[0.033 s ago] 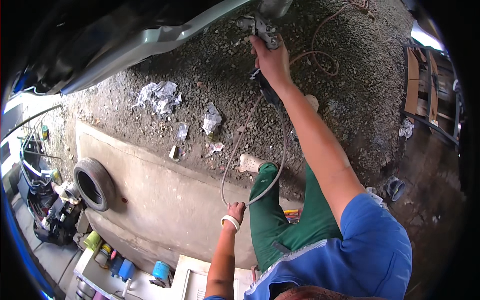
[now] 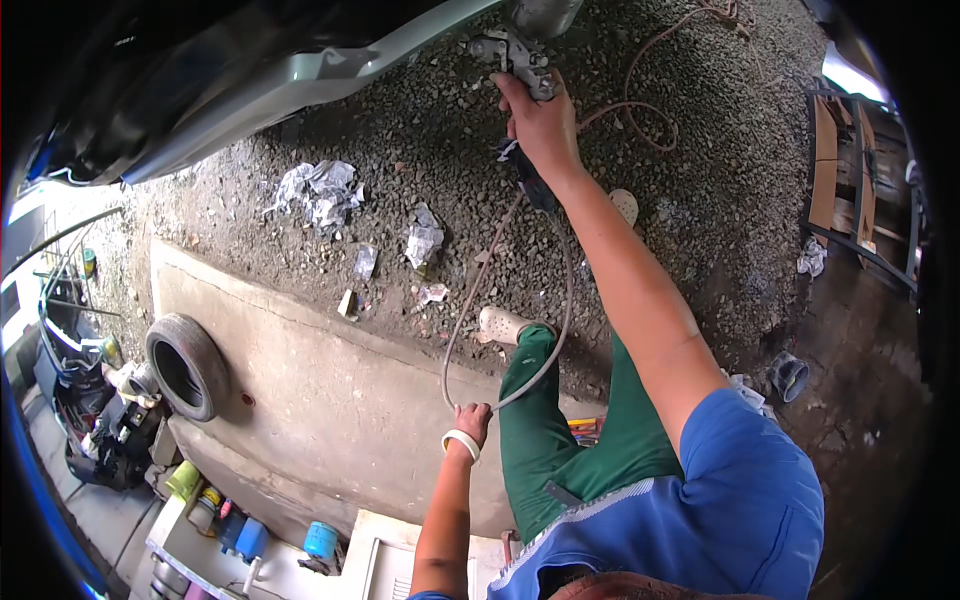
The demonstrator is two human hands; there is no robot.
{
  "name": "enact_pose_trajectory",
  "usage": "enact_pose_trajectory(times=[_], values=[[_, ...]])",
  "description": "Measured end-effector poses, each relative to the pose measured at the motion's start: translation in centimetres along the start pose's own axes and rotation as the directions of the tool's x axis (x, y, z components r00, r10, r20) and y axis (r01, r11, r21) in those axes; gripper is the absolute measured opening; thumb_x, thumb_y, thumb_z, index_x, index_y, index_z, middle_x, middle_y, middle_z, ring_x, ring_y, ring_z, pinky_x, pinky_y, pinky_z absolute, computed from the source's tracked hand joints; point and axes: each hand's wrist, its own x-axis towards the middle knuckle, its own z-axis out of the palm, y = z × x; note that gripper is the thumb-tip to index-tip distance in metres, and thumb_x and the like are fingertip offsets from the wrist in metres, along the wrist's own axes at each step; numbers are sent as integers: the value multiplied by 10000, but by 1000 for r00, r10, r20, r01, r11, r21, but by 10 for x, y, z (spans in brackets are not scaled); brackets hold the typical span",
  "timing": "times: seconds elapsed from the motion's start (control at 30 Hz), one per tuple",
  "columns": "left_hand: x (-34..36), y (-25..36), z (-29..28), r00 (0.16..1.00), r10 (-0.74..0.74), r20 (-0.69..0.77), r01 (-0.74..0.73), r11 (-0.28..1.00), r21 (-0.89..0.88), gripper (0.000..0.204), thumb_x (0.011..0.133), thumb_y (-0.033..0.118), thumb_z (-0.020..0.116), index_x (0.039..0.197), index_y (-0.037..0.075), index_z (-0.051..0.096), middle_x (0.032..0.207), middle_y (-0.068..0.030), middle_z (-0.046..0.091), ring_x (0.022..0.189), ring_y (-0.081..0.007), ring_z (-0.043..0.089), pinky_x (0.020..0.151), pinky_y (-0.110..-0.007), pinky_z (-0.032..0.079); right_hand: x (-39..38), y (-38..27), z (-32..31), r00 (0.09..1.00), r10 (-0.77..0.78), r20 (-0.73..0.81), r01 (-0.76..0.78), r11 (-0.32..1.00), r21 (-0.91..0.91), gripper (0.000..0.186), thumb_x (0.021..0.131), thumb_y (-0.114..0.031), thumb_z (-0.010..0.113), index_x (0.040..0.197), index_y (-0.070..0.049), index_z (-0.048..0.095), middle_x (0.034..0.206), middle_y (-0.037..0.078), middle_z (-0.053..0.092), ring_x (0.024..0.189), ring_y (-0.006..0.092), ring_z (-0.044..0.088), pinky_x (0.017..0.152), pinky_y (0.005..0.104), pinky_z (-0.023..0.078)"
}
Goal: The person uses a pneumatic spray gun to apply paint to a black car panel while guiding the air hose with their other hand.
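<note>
A metal spray-gun-like tool (image 2: 520, 62) with a dark attachment (image 2: 530, 185) beneath is gripped in my right hand (image 2: 540, 125), arm outstretched near the lower edge of a silver-grey car panel (image 2: 330, 75). My left hand (image 2: 470, 420), a white band at its wrist, is closed on a grey hose (image 2: 530, 390), which loops up toward the tool between my hands. A thinner reddish hose (image 2: 660, 140) lies coiled on the gravel beyond my right hand. Below me are my green-trousered legs and a beige clog (image 2: 500, 325).
Crumpled paper (image 2: 315, 190) litters the gravel (image 2: 370, 140). A concrete slab (image 2: 330, 400) bears a tyre (image 2: 185, 365) at left, near dark car parts (image 2: 100, 440) and small containers (image 2: 250, 540). At right stand cardboard panels (image 2: 822, 165) in a frame and a plastic cup (image 2: 790, 375).
The tool in my right hand has shifted very slightly leftward. My left hand and the hose loop look the same.
</note>
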Motion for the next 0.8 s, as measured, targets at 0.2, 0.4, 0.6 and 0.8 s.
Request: enact_pose_trajectory(times=[0.2, 0.4, 0.6, 0.8], values=[[-9, -6, 4, 999, -5, -36, 3, 998, -56, 146, 1027, 188, 551, 1085, 63, 599, 995, -191, 639, 1028, -424, 612, 1086, -666, 368, -45, -18, 41, 996, -29, 82, 25, 998, 56, 438, 972, -351, 730, 1196, -12, 568, 773, 52, 655, 509, 112, 571, 469, 312, 461], [-15, -10, 12, 999, -9, -49, 6, 997, -71, 166, 1037, 228, 536, 1107, 100, 614, 1035, -171, 655, 1043, -403, 630, 1092, -675, 372, -74, -44, 71, 993, -45, 113, 27, 988, 151, 355, 987, -317, 716, 1146, -31, 579, 749, 41, 629, 482, 94, 542, 435, 267, 444], [-17, -7, 12, 999, -31, -38, 27, 995, -96, 171, 1028, 213, 556, 1107, 72, 613, 1040, -183, 658, 1069, -411, 624, 1118, -655, 366, -105, -78, 87, 971, -118, 207, 80, 979, 186, 307, 1021, -323, 667, 1070, -21, 693, 793, 48, 660, 513, 93, 536, 442, 257, 423], [2, 11, -6, 998, 15, -67, -25, 988, -150, 194, 1012, 243, 569, 1141, 115, 635, 1077, -162, 675, 1111, -382, 639, 1140, -656, 329, -139, -80, 61, 881, -303, 363, 331, 943, -16, 406, 985, -236, 715, 1337, -55, 627, 1025, 69, 738, 585, 101, 645, 530, 261, 514]])
